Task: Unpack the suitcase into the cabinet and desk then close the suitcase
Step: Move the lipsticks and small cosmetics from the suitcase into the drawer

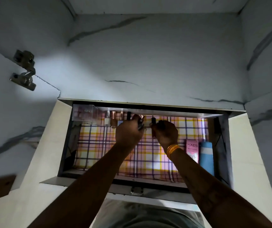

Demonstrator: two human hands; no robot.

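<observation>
An open drawer [66,137] lined with a pink, yellow and purple checked cloth [99,145] lies below me. Both my arms reach into it. My left hand [128,134] grips a bunch of small cosmetic tubes [140,120] near the drawer's back wall. My right hand [165,134] holds a dark slim cosmetic stick [153,122] upright beside them. Along the back edge stands a row of small nail polish bottles [113,119]. The suitcase is not in view.
A clear plastic box [84,114] sits in the drawer's back left corner. A pink Pond's carton [192,150] and a blue bottle [207,157] lie at the right side. Cabinet hinges [24,69] flank the marble-patterned cabinet interior above.
</observation>
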